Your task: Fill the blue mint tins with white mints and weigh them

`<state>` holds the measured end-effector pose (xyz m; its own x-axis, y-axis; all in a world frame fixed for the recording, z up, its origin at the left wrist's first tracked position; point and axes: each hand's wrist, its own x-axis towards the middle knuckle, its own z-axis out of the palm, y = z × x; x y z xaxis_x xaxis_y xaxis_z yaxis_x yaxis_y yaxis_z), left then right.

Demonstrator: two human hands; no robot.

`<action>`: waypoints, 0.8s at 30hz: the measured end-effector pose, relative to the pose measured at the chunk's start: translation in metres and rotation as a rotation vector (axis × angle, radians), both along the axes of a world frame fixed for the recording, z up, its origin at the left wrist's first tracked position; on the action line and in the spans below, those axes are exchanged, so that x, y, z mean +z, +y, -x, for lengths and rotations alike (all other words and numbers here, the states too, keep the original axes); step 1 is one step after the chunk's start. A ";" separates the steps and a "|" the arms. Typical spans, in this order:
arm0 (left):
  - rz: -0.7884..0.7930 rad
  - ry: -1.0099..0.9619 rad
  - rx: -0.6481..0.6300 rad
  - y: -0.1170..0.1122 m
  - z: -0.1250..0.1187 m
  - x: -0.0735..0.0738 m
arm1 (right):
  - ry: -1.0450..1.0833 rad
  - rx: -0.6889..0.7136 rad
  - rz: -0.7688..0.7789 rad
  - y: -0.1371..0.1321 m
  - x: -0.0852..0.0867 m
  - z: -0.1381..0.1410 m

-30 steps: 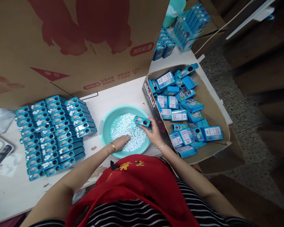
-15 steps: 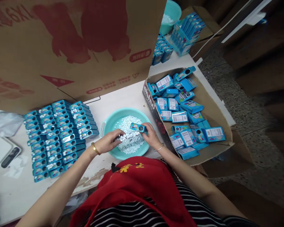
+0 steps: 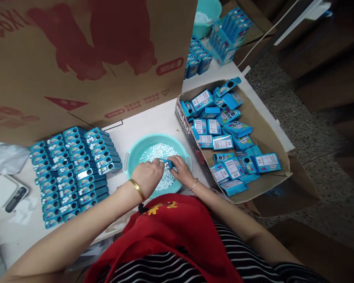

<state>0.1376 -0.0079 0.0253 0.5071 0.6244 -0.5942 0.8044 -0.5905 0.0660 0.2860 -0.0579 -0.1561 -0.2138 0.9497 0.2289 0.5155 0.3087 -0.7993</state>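
Gripping small blue box [image 3: 170, 164] in right hand [image 3: 181, 171], over basin [image 3: 134, 157] of white candies [image 3: 163, 149]. Curling left hand [image 3: 149, 177] at box; cannot tell whether grasping candies. Seemingly done: rowed boxes [image 3: 67, 168] on tabletop [image 3: 153, 121]. Likely remaining: jumbled boxes [image 3: 222, 142] in carton [image 3: 267, 135].

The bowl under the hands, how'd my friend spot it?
Find the huge brown carton with red printing. On the table in front sits a round turquoise bowl. Unlike the other turquoise bowl farther back, the left hand and right hand are over this one.
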 end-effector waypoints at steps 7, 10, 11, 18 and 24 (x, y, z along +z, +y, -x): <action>-0.176 -0.116 0.240 0.030 0.048 -0.059 | 0.059 -0.117 0.050 0.004 0.001 -0.012; -0.078 -0.165 0.257 0.039 0.059 -0.126 | 0.095 -0.171 0.066 0.009 0.005 -0.016; -0.045 -0.180 0.241 0.037 0.059 -0.147 | 0.105 -0.181 0.065 0.010 0.006 -0.017; 0.260 -0.383 0.072 -0.014 0.051 -0.215 | 0.151 -0.204 0.076 0.016 0.009 -0.018; 0.476 -0.530 0.101 -0.032 0.066 -0.204 | 0.204 -0.238 0.142 0.015 0.001 -0.020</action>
